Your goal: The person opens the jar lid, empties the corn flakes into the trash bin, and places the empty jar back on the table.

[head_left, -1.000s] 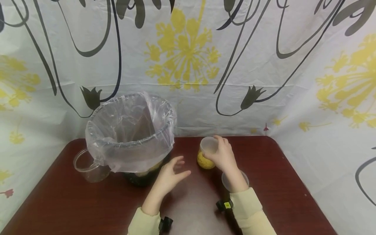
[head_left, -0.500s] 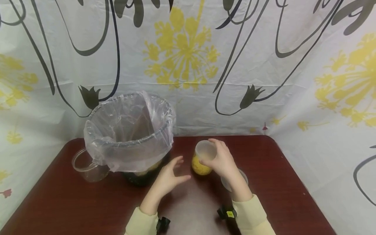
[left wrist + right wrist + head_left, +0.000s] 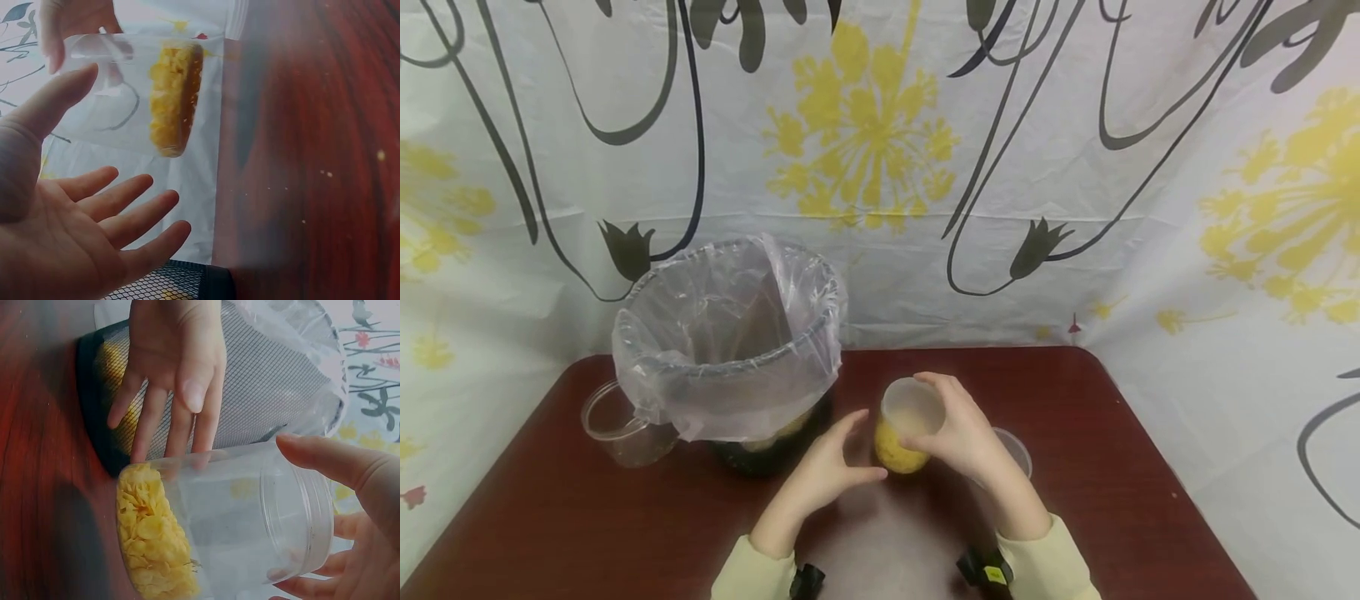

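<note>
My right hand [image 3: 958, 425] grips a clear plastic jar [image 3: 231, 512] near its rim, thumb on one side and fingers on the other. Yellow flakes [image 3: 153, 534] fill the bottom of the jar; its mouth has no lid on. The jar's base appears raised a little above the table in both wrist views. To the left of the jar, my left hand [image 3: 827, 467] has its fingers spread, palm toward the jar. In the left wrist view these fingers [image 3: 134, 190] hold nothing; from the head, a small gap separates them from the jar.
A black mesh wastebasket [image 3: 262, 381], lined with a clear plastic bag [image 3: 730, 400], stands left of my hands. Yellow stuff shows low through its mesh. A clear container [image 3: 632, 437] stands left of it. A clear round rim [image 3: 1017, 450] is partly hidden by my right forearm.
The jar has moved left and nearer to me in my right hand, toward my left hand. My left hand has stayed about in place, fingers still spread.
</note>
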Motion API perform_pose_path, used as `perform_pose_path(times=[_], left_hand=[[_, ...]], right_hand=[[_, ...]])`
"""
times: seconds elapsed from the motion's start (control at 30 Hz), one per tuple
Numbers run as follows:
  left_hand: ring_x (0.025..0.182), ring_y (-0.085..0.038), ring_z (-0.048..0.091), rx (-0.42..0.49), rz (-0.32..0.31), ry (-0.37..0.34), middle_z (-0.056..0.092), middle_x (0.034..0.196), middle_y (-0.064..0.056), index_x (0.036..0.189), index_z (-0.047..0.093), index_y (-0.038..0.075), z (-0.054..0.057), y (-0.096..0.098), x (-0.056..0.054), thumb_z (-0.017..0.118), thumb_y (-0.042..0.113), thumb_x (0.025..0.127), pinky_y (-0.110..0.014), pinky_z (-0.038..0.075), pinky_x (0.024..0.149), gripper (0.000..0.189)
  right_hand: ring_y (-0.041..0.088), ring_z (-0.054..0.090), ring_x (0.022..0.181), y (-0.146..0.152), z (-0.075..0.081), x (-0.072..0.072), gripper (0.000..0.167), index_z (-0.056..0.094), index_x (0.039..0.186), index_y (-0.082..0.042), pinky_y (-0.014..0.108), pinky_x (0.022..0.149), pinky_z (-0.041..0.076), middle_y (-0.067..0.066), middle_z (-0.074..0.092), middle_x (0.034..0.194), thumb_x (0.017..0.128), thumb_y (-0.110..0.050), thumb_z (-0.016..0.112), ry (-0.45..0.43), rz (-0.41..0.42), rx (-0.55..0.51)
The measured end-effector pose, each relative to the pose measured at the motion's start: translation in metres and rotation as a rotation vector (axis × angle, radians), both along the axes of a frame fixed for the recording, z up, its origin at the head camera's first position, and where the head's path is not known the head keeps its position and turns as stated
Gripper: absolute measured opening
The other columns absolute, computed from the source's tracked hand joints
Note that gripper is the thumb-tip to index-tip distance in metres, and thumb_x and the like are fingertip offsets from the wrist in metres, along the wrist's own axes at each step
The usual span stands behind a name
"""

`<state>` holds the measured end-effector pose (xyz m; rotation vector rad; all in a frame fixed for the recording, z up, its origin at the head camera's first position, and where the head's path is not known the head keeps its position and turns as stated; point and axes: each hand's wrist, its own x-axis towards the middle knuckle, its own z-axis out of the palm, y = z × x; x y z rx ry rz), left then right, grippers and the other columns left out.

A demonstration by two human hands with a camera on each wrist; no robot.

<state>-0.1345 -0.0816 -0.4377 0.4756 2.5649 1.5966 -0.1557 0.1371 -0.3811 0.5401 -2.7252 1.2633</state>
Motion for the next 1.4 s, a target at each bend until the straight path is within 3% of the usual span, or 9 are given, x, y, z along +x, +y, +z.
perform_pose_path(times=[0.3, 0.57, 1.03, 1.4], left_hand=[[0.133, -0.033, 0.036, -0.049, -0.061, 0.049, 0.04, 0.145, -0.016, 0.145, 0.036, 0.002, -0.005, -0.003, 0.004, 0.083, 0.029, 0.073, -0.054, 0.03, 0.106, 0.09], [0.133, -0.027, 0.036, -0.059, -0.111, 0.045, 0.042, 0.145, -0.009, 0.145, 0.038, 0.009, -0.011, -0.005, 0.005, 0.084, 0.034, 0.071, -0.052, 0.031, 0.106, 0.091], [0.123, -0.014, 0.046, -0.023, -0.272, 0.072, 0.051, 0.135, 0.007, 0.145, 0.039, 0.022, -0.018, -0.005, -0.001, 0.087, 0.036, 0.065, -0.045, 0.034, 0.105, 0.095], [0.11, -0.011, 0.054, -0.051, -0.275, 0.066, 0.06, 0.12, 0.009, 0.136, 0.05, 0.018, -0.02, -0.003, -0.006, 0.09, 0.037, 0.059, -0.04, 0.041, 0.099, 0.089]], right_hand=[[0.018, 0.051, 0.11, 0.001, 0.0, 0.011, 0.08, 0.051, 0.131, -0.013, 0.042, 0.089, 0.046, -0.001, 0.052, 0.128, 0.061, -0.022, 0.09, 0.064, 0.111, 0.034], [0.014, 0.049, 0.113, 0.0, -0.004, 0.02, 0.08, 0.052, 0.13, -0.017, 0.041, 0.092, 0.045, -0.008, 0.05, 0.129, 0.059, -0.022, 0.089, 0.044, 0.166, 0.087], [0.009, 0.049, 0.113, -0.002, -0.008, 0.028, 0.081, 0.052, 0.13, -0.018, 0.039, 0.093, 0.044, -0.011, 0.05, 0.128, 0.057, -0.017, 0.087, -0.006, 0.278, 0.091], [0.01, 0.05, 0.113, -0.002, -0.014, 0.028, 0.082, 0.053, 0.128, -0.018, 0.039, 0.092, 0.045, -0.009, 0.051, 0.128, 0.054, -0.017, 0.086, 0.007, 0.292, 0.111]])
